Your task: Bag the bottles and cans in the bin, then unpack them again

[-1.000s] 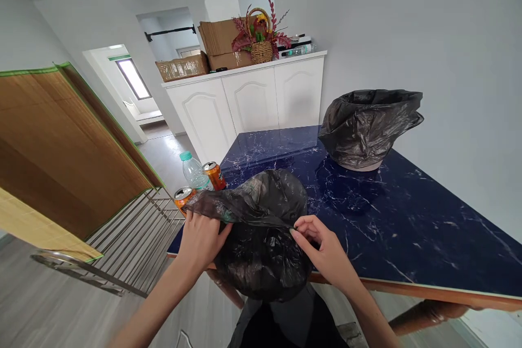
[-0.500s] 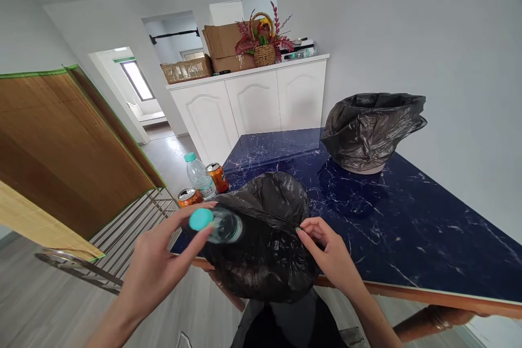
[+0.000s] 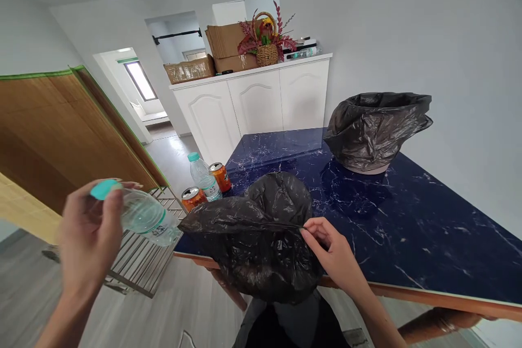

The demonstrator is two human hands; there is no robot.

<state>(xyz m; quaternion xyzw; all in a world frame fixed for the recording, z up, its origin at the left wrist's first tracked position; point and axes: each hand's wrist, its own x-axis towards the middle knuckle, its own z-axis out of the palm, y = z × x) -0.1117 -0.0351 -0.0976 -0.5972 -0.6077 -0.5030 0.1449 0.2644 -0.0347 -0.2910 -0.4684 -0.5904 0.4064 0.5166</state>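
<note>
My left hand (image 3: pixel 92 228) grips a clear plastic bottle (image 3: pixel 144 215) by its teal cap, off to the left of the table and clear of the bag. The bottle tilts with its base toward the bag. Between finger and thumb, my right hand (image 3: pixel 328 247) pinches the rim of a black plastic bag (image 3: pixel 265 250) at the table's near edge. Behind the bag's left side stand another bottle (image 3: pixel 204 176) with a teal cap and two orange cans (image 3: pixel 221 178), (image 3: pixel 193 198).
A second black bag (image 3: pixel 375 133) covers a container on the blue marbled table (image 3: pixel 408 228). Left of the table is a metal rack (image 3: pixel 138 261) beside a brown woven screen (image 3: pixel 61 136). A white cabinet (image 3: pixel 261 100) bears boxes and a flower basket (image 3: pixel 267 54).
My left hand has moved left with the bottle, from over the bag's opening to outside it. The bag's left rim has come free of that hand. My right hand keeps its hold.
</note>
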